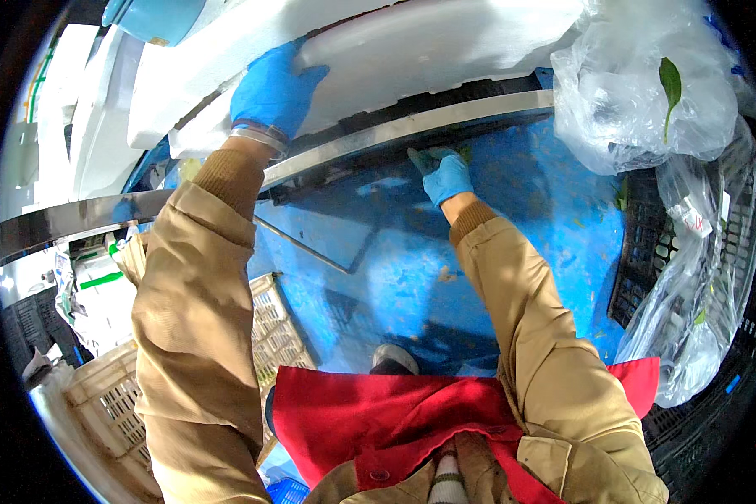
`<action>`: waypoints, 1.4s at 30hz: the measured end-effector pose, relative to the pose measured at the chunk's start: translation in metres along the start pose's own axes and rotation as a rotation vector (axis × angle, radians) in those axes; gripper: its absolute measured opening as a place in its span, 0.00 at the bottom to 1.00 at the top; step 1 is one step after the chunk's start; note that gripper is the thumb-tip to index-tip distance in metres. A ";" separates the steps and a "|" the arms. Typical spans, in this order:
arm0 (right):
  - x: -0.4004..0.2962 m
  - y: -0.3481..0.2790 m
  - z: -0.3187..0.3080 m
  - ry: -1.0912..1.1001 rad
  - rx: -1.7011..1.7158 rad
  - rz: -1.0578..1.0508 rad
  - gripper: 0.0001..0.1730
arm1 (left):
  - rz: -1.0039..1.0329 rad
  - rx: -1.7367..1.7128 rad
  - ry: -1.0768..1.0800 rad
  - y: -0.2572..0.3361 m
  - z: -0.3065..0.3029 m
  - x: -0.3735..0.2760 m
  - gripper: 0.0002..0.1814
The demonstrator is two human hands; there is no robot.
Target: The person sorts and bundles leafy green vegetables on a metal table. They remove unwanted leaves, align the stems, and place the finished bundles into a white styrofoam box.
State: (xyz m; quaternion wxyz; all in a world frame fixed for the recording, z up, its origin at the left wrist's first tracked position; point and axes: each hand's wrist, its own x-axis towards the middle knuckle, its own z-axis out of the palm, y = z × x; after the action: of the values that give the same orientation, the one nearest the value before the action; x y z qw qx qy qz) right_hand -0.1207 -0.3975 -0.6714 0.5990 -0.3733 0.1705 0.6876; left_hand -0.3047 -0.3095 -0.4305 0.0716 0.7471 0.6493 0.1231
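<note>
My left hand point(274, 91), in a blue glove with a band at the wrist, lies against a large white foam box point(416, 57) at the upper middle; its fingertips are partly hidden over the box's edge. Right of it, my right hand point(444, 173), also blue-gloved, is over the blue floor beside the metal rail point(409, 123) of the table, thumb and a finger apart. Whether anything is in it is unclear. A light blue container point(157, 19) stands on white foam at the top left.
Clear plastic bags point(642, 94) with a green leaf on them hang at the right over black crates point(636, 252). Cream plastic crates point(101, 403) stand at the lower left, with more white foam boxes point(107, 113) at the upper left. A thin metal rod point(302, 244) shows below the rail.
</note>
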 end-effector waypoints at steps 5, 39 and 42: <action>0.024 0.011 0.011 -0.039 0.160 0.069 0.09 | -0.005 -0.012 -0.038 0.006 -0.005 0.000 0.29; 0.120 -0.008 0.027 -0.275 -0.461 0.066 0.13 | -0.070 0.097 0.089 0.004 0.006 -0.006 0.23; 0.077 -0.021 0.054 -0.273 -0.499 0.009 0.15 | -0.073 0.104 0.059 0.003 0.005 -0.006 0.20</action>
State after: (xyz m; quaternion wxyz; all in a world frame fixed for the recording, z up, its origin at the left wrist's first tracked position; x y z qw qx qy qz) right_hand -0.1175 -0.3019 -0.6862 0.5031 -0.4125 -0.0845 0.7547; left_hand -0.3009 -0.3157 -0.4353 0.0179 0.7217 0.6834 0.1086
